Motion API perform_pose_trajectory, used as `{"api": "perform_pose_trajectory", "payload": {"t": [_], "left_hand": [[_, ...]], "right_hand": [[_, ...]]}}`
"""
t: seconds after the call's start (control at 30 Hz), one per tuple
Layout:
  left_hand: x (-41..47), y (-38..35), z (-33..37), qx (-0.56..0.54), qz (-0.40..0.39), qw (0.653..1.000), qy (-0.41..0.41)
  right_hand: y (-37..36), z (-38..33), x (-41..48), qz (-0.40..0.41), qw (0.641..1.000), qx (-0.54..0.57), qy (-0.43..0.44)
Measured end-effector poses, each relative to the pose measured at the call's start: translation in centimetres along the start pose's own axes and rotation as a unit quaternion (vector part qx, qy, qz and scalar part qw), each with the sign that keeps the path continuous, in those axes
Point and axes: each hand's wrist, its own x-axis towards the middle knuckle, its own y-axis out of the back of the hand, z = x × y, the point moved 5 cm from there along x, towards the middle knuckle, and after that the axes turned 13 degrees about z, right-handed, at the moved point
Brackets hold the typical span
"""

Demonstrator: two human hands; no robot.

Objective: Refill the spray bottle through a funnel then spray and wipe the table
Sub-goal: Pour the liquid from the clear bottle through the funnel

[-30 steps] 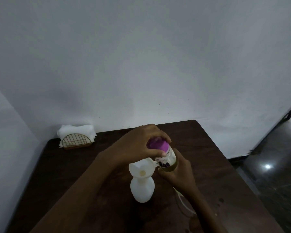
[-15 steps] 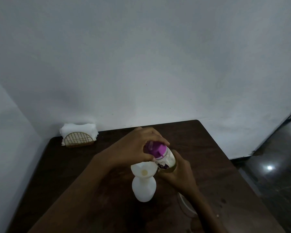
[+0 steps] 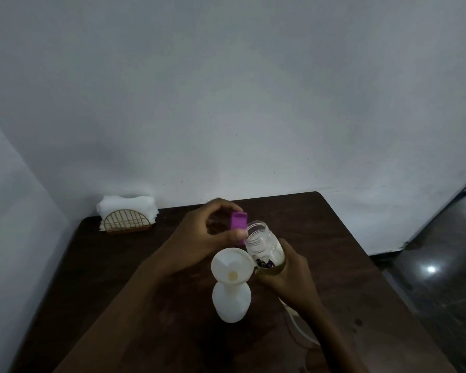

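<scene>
A white spray bottle body [image 3: 231, 302] stands on the dark wooden table [image 3: 361, 265] with a white funnel [image 3: 232, 266] seated in its neck. Just right of the funnel, my right hand [image 3: 291, 275] grips a clear refill bottle [image 3: 265, 247] holding yellowish liquid; its threaded mouth is uncovered. My left hand [image 3: 199, 238] holds the purple cap [image 3: 238, 224] just left of and above that mouth, clear of the bottle.
A gold wire holder with white napkins [image 3: 127, 218] stands at the table's back left corner against the wall. Something clear or whitish [image 3: 299, 329] lies on the table partly under my right forearm. Dark tiled floor [image 3: 441, 265] lies to the right.
The purple cap sat on the refill bottle under my left hand before; now it is off and lifted slightly left, leaving the mouth uncovered.
</scene>
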Motion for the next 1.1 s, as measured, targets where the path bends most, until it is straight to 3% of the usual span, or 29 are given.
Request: {"api": "perform_pose_trajectory", "payload": {"t": [0.1,0.27,0.5,0.73,0.9,1.0,1.1], "left_hand": [[-0.3,1.7,-1.0,-0.096,0.074,0.992,0.042],[-3.3,3.3,-7.2,-0.247,0.175,0.939,0.165],[-10.1,-0.1,-19.6,-0.071,0.195,0.929,0.307],[-13.6,-2.7,-26.1,0.103,0.153,0.934,0.305],[-13.9,-2.4,-25.6,0.221,0.143,0.909,0.323],[-12.1,-2.6,-22.9,0.133,0.148,0.924,0.326],[-8.8,-3.0,-18.1,0.03,0.108,0.966,0.232]], "right_hand": [[0.3,-0.3,0.0,0.01,1.0,-0.007,-0.004],[0.7,-0.2,0.0,0.021,1.0,-0.009,-0.018],[1.0,2.5,0.4,0.006,0.996,-0.082,-0.03],[1.2,3.8,1.0,-0.008,0.992,-0.127,-0.027],[1.2,4.2,1.1,-0.011,0.986,-0.164,-0.015],[1.2,4.3,1.2,-0.02,0.983,-0.185,-0.004],[1.4,4.1,1.4,-0.028,0.977,-0.21,-0.001]]}}
